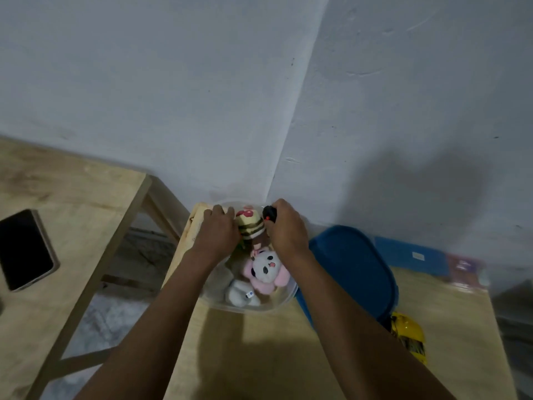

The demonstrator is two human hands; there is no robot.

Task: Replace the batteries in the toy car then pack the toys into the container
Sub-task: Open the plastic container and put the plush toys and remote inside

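Clear plastic container [292,294] is sitting on the table [245,356], pushed towards the wall corner. Both arms are reaching into it.

- Right grip [285,226]: fingers are curling round a small black remote [269,213] with a red button, holding it over the far-right corner of the container.
- Left grip [219,229]: knuckles up and fingers bending down at the far-left side, beside a striped plush [250,225]. Cannot tell whether it is holding anything or only pressing.
- Inside, nearer the person: a pink-and-white plush [266,269] and a white plush [240,293] are lying against each other.
- Blue lid [354,269] is lying just right of the container. The yellow car [408,336] is showing at the lid's near edge, outside the container.
- A phone [24,249] is lying on the separate left table.

Judgement: packing is under way, with the car and the lid left to go.

Doing this step well:
- The left grip should be steadying or nudging the striped plush aside, opening a pocket along the far wall.
- The remote should be going down edge-first into that pocket, not perching on soft toys where it would tip.
- Plush compresses, so press it low and keep a flat space free for the car.
- Nothing should be standing above the rim, or the lid will not seat.
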